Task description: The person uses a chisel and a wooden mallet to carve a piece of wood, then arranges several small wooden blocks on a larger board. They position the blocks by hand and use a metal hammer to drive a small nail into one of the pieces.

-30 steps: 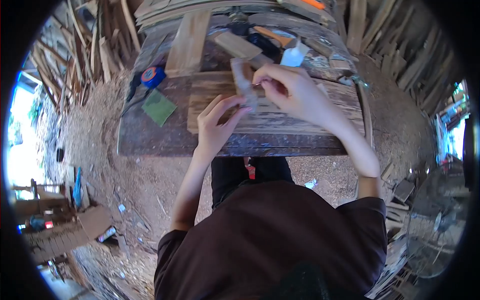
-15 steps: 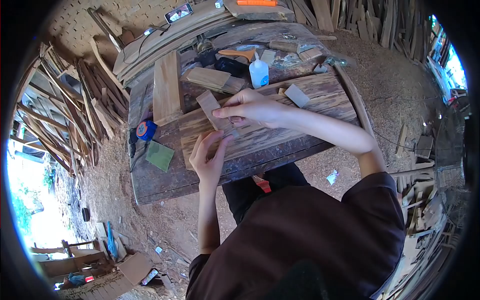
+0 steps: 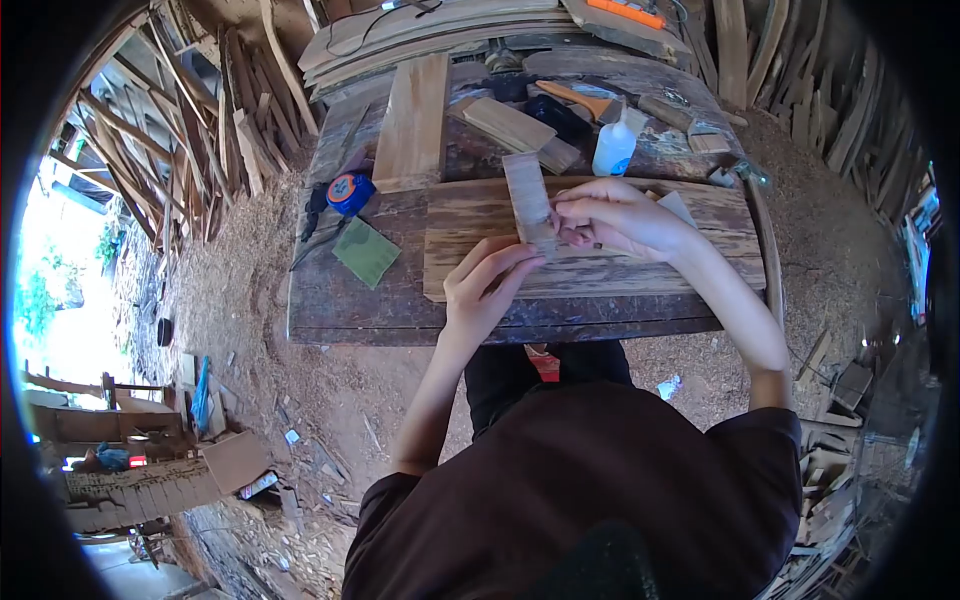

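A small, flat wooden strip (image 3: 527,190) stands tilted up above a wide streaked board (image 3: 640,275) on the workbench. My left hand (image 3: 485,285) pinches the strip's lower end between thumb and fingers. Close against the strip's right edge is my right hand (image 3: 630,222), its thumb and fingers drawn together; what is between them is too small to make out. Behind my right wrist a pale flat piece (image 3: 677,208) lies on the board. A white glue bottle (image 3: 614,148) stands just beyond the board.
Left of the board lie a blue tape measure (image 3: 350,194) and a green sandpaper sheet (image 3: 366,252). Farther back are a wide plank (image 3: 412,125), stacked wood pieces (image 3: 510,125), an orange-handled brush (image 3: 575,97) and a wooden-handled tool (image 3: 665,112). Wood scraps surround the bench (image 3: 330,315).
The camera view has turned, so the bench sits farther right and higher. The strip now stands more upright, and my right thumb has moved from its face to its right edge.
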Demonstrator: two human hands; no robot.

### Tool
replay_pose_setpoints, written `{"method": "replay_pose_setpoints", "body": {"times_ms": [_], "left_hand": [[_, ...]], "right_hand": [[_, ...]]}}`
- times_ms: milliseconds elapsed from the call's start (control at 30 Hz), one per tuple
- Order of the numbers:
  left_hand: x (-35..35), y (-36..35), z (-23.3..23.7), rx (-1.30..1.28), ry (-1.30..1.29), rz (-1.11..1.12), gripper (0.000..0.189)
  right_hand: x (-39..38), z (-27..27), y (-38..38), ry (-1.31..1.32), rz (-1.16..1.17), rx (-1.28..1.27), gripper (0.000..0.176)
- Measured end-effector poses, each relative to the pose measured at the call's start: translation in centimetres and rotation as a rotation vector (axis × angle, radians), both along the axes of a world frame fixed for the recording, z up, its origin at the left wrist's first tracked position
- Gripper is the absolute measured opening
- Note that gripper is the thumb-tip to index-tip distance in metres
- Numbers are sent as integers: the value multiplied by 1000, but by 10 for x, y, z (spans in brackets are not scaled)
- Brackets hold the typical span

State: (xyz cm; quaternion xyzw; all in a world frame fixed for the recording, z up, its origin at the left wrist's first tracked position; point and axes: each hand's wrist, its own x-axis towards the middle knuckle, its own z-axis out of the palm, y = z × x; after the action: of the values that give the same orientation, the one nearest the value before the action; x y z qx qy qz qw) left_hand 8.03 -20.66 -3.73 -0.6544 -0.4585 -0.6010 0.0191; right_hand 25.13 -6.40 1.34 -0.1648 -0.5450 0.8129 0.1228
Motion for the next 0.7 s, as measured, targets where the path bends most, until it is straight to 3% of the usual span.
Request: {"method": "replay_pose_setpoints", "body": {"times_ms": [167,233,367,467,500,567,600,700], "left_hand": [[0,1,-1,-6,-11,-12,24],[0,0,0,1,-2,-8,24],[0,0,2,-9,-26,-6,21],[-3,1,-10,-1,21,-10,33],[-1,4,-18,-20,-78,-18,50],[-2,-1,-15,-190,-160,-63,86],[-2,-1,-14,-176,-168,-63,86],[-1,0,-13,-228,-199,-67,91]], "right_hand": [[-8,-2,-2,-11,-65,-126,26],[-15,-2,5,-24,-201,-63,27],[-24,11,11,-71,-189,62,24],[-21,20,12,20,-214,70,19],[-18,25,10,16,-205,79,19],[-10,37,1,288,-413,383,15],[-7,42,-2,282,-408,398,15],[3,52,-7,398,-503,1234,27]]}}
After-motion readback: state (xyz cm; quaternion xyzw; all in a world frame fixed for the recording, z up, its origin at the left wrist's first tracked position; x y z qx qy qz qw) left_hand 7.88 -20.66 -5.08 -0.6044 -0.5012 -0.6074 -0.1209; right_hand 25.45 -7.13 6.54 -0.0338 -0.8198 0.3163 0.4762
